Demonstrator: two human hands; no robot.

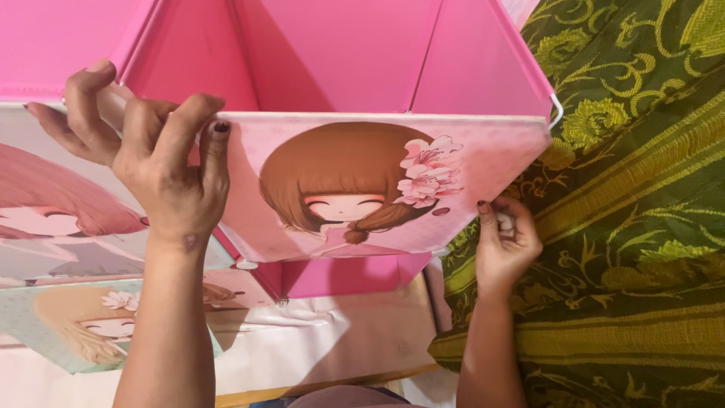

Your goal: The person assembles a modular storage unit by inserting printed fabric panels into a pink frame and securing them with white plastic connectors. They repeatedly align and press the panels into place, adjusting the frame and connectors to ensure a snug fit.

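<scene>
Holding up the pink rectangular plastic panel with the cartoon girl print [377, 185] was pretty much a two-hand job here. That panel sat flat across the front of the pink cube frame of plain plastic walls [340, 53], closing off the opening, and I'll use it as the landmark for everything else.

The left hand [170, 177] was at the panel's upper left corner, fingers curled over the top edge and thumb pressed on the printed face, so the grip was pinching the panel itself. Just left of it, another hand [79, 121] was hooked around the same corner from behind, fingers bent over the edge. Couldn't tell from this angle whose arm it belonged to.

The right hand [506, 238] was just off the panel's lower right corner, fingers pressed together around a small white plastic connector piece [504, 223], right next to the corner but I couldn't say for sure if it was touching.

At the panel's upper right corner a thin white wire loop [556, 112] stuck out of the frame. Right of the panel hung a green fabric with yellow floral pattern [642, 204]. Left of the panel there was a second printed panel with a pink-haired cartoon girl [45, 211], and below-left a pale green printed panel with a blonde cartoon girl [91, 325]. Under the panel, a pale pink sheet [340, 340] lay flat.
</scene>
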